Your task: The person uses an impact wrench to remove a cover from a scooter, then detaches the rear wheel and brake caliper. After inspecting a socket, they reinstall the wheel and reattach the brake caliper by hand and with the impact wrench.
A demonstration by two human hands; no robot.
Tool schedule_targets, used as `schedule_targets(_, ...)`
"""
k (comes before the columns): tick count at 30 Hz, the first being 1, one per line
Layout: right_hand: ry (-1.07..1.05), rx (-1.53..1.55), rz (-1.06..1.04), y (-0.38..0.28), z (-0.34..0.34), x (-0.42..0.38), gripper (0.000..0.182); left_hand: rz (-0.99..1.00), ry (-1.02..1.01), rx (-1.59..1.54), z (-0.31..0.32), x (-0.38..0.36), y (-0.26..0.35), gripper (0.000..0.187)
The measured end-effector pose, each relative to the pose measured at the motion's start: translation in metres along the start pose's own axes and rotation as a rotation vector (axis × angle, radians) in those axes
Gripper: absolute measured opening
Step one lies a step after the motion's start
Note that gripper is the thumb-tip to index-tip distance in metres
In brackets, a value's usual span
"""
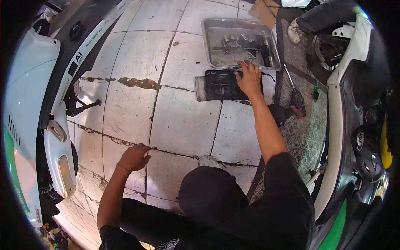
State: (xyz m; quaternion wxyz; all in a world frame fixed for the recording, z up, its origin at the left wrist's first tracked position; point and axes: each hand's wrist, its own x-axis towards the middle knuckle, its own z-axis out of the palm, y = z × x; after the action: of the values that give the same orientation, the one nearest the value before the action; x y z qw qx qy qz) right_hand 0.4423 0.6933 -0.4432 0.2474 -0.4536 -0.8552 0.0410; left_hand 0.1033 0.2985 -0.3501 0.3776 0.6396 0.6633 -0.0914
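"Floor tiles point(179, 121) fill the middle of the view. Where do we find the tray?"

"We find the tray point(213, 39) on the tiles, upper centre. In it we see sockets point(227, 38), a long rod point(233, 48) lying across and other metal tools. The case point(211, 88), black and holding small tools, lies just below it in the view, partly over a grey panel point(200, 88)."

"How do we describe the right hand point(250, 79)?"

"We see it over the right part of the case, fingertips at the tray's near rim. The fingers are partly spread, the thumb apart from them. We cannot tell whether they pinch anything or touch the rim."

"And the left hand point(135, 157)?"

"We see it above the tiles, well apart from the case, fingers loosely bent and slightly parted. We see nothing held in it."

"What do we note at the right?"

"We note a mat point(287, 54); on it, a power tool point(297, 104) with a long shaft pointing towards the tray, and a green-handled screwdriver point(316, 93) beside it. Another person's shoe point(294, 33) is at the mat's far end."

"And at the sides?"

"We have a white scooter point(33, 66) at the left and a second scooter point(334, 108) at the right; a dark cap point(213, 189) shows at the bottom."
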Motion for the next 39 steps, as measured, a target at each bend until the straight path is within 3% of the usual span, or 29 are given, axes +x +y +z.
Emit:
schedule_targets(5, 0.001, -0.059, 0.02, 0.002, 0.031, -0.014, 0.033, -0.085, 0.151, -0.023, -0.022, 0.003, -0.01, 0.034)
schedule_targets(7, -0.219, -0.041, -0.028, -0.004, 0.015, -0.028, 0.034, -0.137, 0.131, -0.029, -0.027, 0.013, -0.005, 0.032)
schedule_targets(8, -0.232, -0.047, -0.014, -0.002, 0.014, -0.035, 0.034, -0.128, 0.113, -0.031, -0.026, 0.031, 0.001, 0.032)
schedule_targets(10, 0.085, 0.149, 0.004, -0.012, 0.014, -0.036, 0.032, -0.041, 0.084, -0.031, -0.022, 0.059, 0.012, 0.032)
schedule_targets(12, 0.115, 0.145, 0.051, -0.004, 0.015, -0.025, 0.032, 0.005, 0.079, -0.033, -0.014, 0.091, 0.025, 0.031)
schedule_targets(14, 0.004, -0.097, 0.024, 0.01, 0.022, -0.013, 0.033, 0.067, 0.122, -0.104, -0.012, 0.123, 0.048, 0.03)
schedule_targets(18, -0.115, -0.118, 0.047, 0.008, 0.025, -0.013, 0.03, 0.193, 0.336, -0.29, -0.008, 0.172, 0.099, 0.028)
schedule_targets(20, -0.207, -0.063, 0.068, 0.0, 0.0, -0.003, 0.026, 0.102, 0.363, -0.622, -0.007, 0.183, 0.123, 0.026)
schedule_targets(22, -0.453, 0.062, 0.183, 0.01, -0.014, 0.014, 0.028, 0.105, 0.419, -0.682, 0.005, 0.183, 0.134, 0.025)
schedule_targets(23, -0.488, 0.2, 0.386, 0.015, -0.025, 0.037, 0.033, 0.036, 0.413, -0.78, 0.009, 0.18, 0.139, 0.024)
schedule_targets(25, -0.176, 0.025, 0.366, 0.037, -0.008, 0.061, 0.03, -0.045, 0.425, -0.911, 0.029, 0.173, 0.142, 0.023)
schedule_targets(26, -0.176, 0.023, 0.369, 0.051, 0.005, 0.068, 0.03, -0.042, 0.422, -0.911, 0.039, 0.169, 0.14, 0.023)
schedule_targets(28, -0.231, -0.181, 0.112, 0.078, 0.043, 0.069, 0.025, -0.062, 0.365, -0.87, 0.052, 0.16, 0.134, 0.022)
schedule_targets(29, -0.228, -0.182, 0.116, 0.085, 0.056, 0.069, 0.025, -0.05, 0.396, -0.865, 0.056, 0.156, 0.131, 0.021)
schedule_targets(32, -0.111, -0.058, 0.103, 0.091, 0.061, 0.057, 0.02, -0.151, 0.385, -0.895, 0.06, 0.142, 0.117, 0.021)
schedule_targets(34, 0.131, -0.026, 0.105, 0.079, 0.041, 0.053, 0.02, -0.173, 0.373, -0.883, 0.066, 0.136, 0.099, 0.023)
schedule_targets(37, 0.283, 0.036, 0.387, 0.066, 0.003, 0.006, 0.019, -0.248, 0.505, -0.931, 0.069, 0.136, 0.079, 0.03)
schedule_targets(39, 0.222, -0.081, 0.499, 0.076, -0.001, -0.041, 0.023, -0.269, 0.514, -0.964, 0.068, 0.141, 0.069, 0.03)
